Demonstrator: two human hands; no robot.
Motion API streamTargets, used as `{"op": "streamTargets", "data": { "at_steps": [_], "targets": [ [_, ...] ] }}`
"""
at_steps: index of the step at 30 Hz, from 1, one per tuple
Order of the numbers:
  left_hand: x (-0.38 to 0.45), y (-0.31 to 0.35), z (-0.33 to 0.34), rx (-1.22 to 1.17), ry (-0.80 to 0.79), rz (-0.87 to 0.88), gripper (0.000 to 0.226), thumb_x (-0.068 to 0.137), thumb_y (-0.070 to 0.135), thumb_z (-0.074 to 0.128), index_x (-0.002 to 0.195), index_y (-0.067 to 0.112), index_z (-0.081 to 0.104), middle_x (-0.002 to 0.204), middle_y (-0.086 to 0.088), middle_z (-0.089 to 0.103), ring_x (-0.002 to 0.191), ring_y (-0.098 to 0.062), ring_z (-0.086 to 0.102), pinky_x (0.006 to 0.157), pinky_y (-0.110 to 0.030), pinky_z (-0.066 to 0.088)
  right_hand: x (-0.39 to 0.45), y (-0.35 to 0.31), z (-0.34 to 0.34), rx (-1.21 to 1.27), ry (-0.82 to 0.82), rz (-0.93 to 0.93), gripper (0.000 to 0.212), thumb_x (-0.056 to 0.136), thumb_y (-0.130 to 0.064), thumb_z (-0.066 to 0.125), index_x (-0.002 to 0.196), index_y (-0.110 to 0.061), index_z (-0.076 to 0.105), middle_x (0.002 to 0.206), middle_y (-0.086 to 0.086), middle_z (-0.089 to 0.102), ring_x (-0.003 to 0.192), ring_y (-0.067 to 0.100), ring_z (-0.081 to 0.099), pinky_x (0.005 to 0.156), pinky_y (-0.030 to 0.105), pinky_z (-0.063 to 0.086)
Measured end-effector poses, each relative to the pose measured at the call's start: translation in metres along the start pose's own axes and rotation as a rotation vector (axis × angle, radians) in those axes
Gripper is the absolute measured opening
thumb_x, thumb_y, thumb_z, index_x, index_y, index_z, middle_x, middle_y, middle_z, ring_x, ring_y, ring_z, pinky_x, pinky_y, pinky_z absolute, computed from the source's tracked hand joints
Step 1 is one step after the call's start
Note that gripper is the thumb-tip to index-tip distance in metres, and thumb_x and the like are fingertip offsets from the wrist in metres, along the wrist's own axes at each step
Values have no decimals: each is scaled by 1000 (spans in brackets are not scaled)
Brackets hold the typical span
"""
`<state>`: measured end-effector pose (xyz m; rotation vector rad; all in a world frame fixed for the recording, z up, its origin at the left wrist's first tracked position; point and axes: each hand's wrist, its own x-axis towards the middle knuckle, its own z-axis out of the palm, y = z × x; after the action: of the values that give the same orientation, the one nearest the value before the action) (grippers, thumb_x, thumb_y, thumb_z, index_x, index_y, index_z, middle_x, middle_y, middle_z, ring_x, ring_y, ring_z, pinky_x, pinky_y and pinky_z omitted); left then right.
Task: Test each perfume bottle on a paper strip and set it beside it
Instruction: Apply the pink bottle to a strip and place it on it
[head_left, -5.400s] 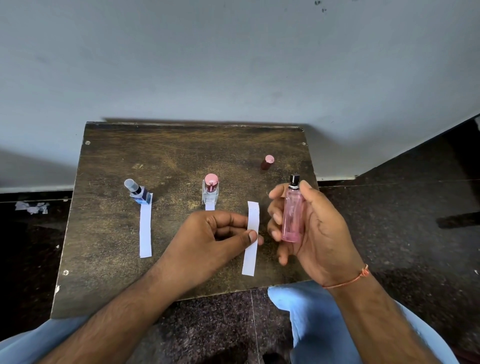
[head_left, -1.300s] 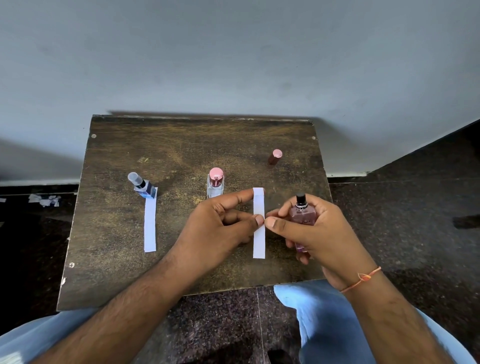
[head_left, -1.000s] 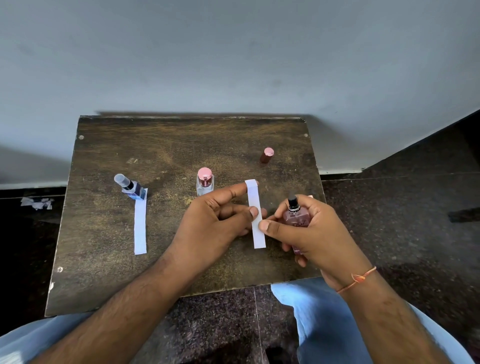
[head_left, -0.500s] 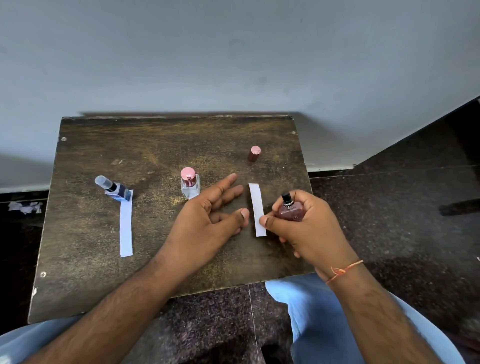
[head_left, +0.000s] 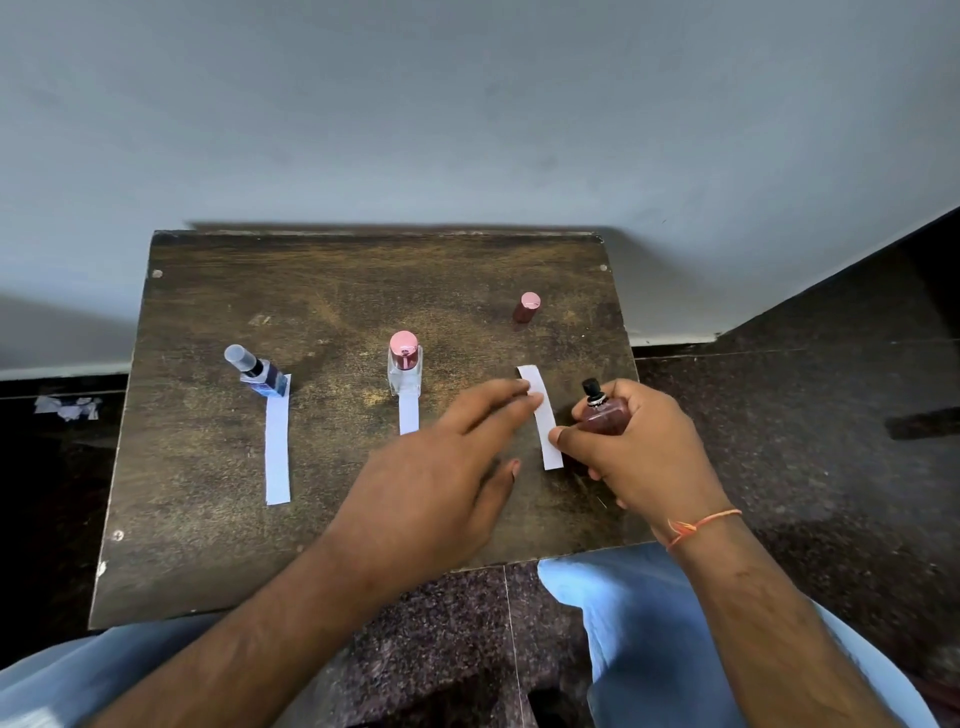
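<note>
Wooden table (head_left: 218, 519) at frame centre. Left hand (head_left: 431, 488), fingers spread flat, fingertips touching the upper end of the right paper strip (head_left: 540, 415); right hand (head_left: 644, 457) wraps the uncapped pink bottle (head_left: 602, 415) just right of that strip, thumb at its edge. Risks: the loose strip may slide under either hand; the bottle sits near the table's right edge and could tip off. Its loose cap (head_left: 526, 307) stands upper right. The bottle's base and the middle strip's (head_left: 409, 413) lower end are hidden.
</note>
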<state>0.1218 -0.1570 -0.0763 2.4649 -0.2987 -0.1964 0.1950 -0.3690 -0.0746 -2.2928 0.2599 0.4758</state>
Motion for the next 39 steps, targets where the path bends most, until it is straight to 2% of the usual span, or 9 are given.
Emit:
{"op": "streamTargets", "data": {
  "at_steps": [3,8,15,20,25,28,31,35,39],
  "targets": [
    [4,6,4,105,-101,11,62,112,49,36,166,52,5,174,35,-1,123,-13,69,79,-45,67,2,3,-2,-22,6,8,30,70,-40,95,86,-33,71,71,-5,76,69,19,72,66,36,56],
    [10,12,11,225,-177,-38,63,112,54,26,167,49,-4,176,32,-16,110,-18,72,74,-42,65,2,5,-5,-23,4,10,29,70,-37,96,84,-32,72,73,-6,77,68,18,72,65,36,56],
    [15,17,15,292,-242,-72,64,112,60,24,168,48,-4,176,33,-16,107,-21,72,78,-41,65,-2,1,-7,-63,-31,-27,30,72,-35,97,88,-29,72,79,-6,78,72,14,73,79,44,64],
    [17,20,15,320,-255,-81,64,111,62,21,168,48,-3,176,32,-19,103,-21,73,74,-38,63,-5,1,-8,-75,-22,-54,27,75,-34,95,89,-29,72,81,-8,78,75,12,74,82,43,64],
    [17,24,17,331,-251,-90,66,112,61,22,170,45,-3,176,30,-19,104,-21,71,67,-33,51,-6,-2,-9,-90,-9,-62,28,76,-38,93,90,-29,72,82,-11,77,79,7,73,78,36,62],
    [18,24,16,316,-252,-87,66,111,62,22,170,45,-4,176,30,-20,102,-20,71,68,-34,57,-3,-2,-13,62,-21,-27,29,79,-42,89,98,-28,71,79,-3,77,66,13,70,55,34,54],
    [17,25,15,313,-253,-86,66,111,62,21,170,44,-4,177,28,-20,99,-19,70,65,-32,53,-1,-6,-17,387,-36,25,21,94,-19,76,112,-17,65,93,11,74,64,17,64,43,31,49],
    [18,25,13,251,-205,-119,62,113,58,20,170,45,0,174,34,-20,103,-17,72,74,-34,61,-2,-13,-24,596,-29,19,18,104,-11,65,120,-5,63,104,14,77,76,22,71,51,35,60],
    [16,26,5,117,-86,-115,54,114,56,25,167,51,20,170,45,1,124,-9,70,87,-35,65,-5,-12,-22,612,-24,-69,8,99,-11,74,105,-16,75,106,8,77,89,29,80,60,39,68]
  ]
}}
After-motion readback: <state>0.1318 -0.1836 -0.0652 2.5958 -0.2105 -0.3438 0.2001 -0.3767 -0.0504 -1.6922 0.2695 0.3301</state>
